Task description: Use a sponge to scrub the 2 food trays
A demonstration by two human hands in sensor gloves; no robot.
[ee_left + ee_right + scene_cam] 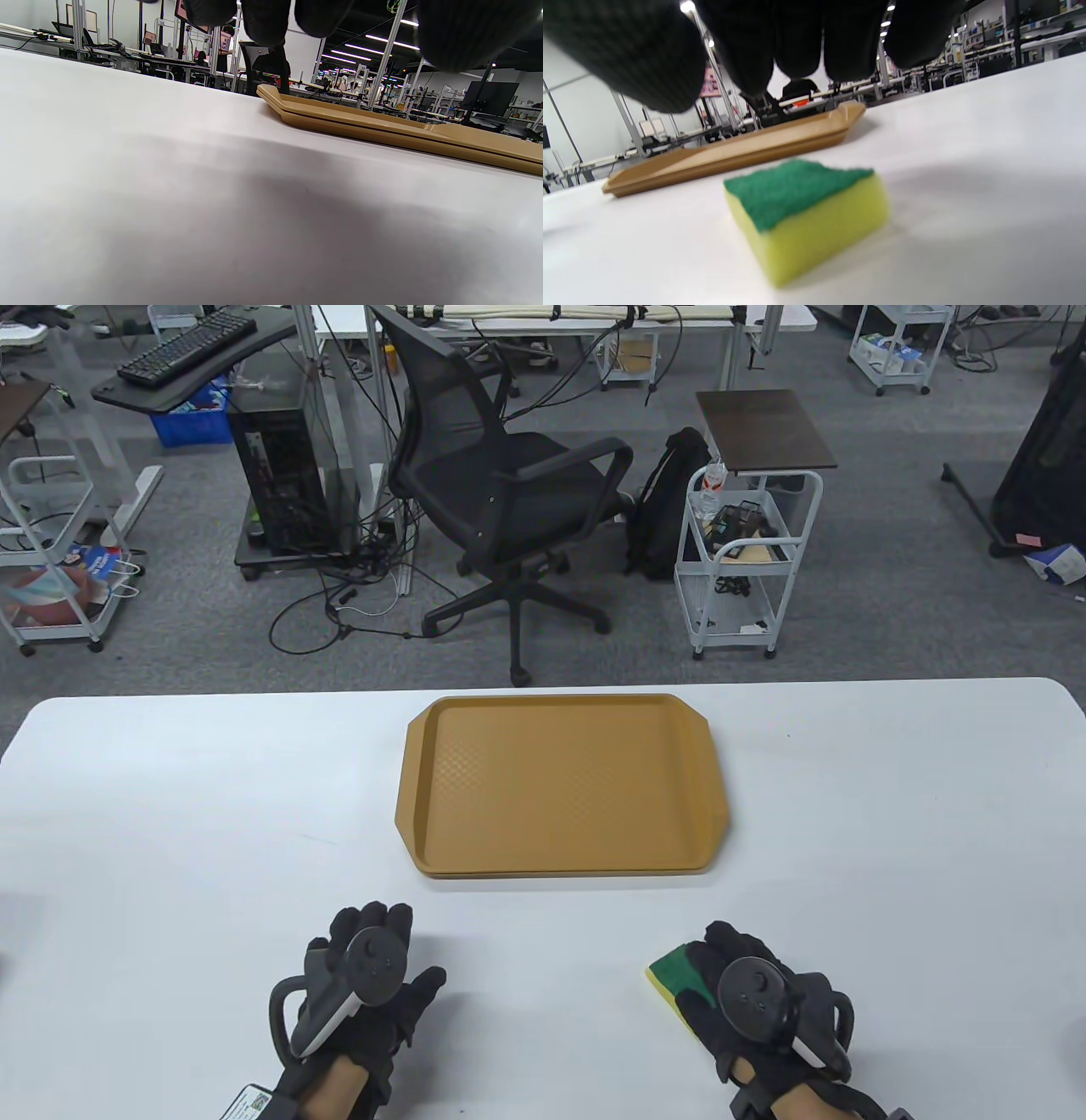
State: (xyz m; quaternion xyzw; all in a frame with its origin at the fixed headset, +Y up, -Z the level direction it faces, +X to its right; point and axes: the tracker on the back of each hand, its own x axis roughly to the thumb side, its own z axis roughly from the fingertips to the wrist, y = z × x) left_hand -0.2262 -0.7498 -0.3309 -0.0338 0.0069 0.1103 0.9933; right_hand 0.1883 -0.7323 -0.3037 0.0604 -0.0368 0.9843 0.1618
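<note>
Nearest the viewer, two gloved hands reach in over a white table [212, 814], each with a tracker strapped to its back. The left hand [361, 984] hovers low above bare tabletop, fingers loosely extended and holding nothing. The right hand [751, 993] sits directly above a sponge [670, 976], yellow with a green scouring face turned upward. In the right wrist view, the sponge lies flat on the table below the fingertips [797, 42], with a clear gap between glove and sponge, so the fingers are spread and not yet gripping it. From above, only the sponge's far-left corner shows past the hand.

Farther out, ahead of both hands and roughly midway between them, lie the food trays [560, 785]. They are tan and stacked one on the other; the left wrist view shows two rims, one on top of the other. Their surfaces appear untouched.

Beyond the table stand an office chair [509, 500], a small cart [747, 560] and a computer tower [284, 475] on grey carpet.

The task seems to be at its very start: picking up the sponge. The next move likely calls for the right hand to lower, close around the sponge's sides, and carry it forward and leftward to the top tray, while the left hand probably moves ahead to steady the stack.
</note>
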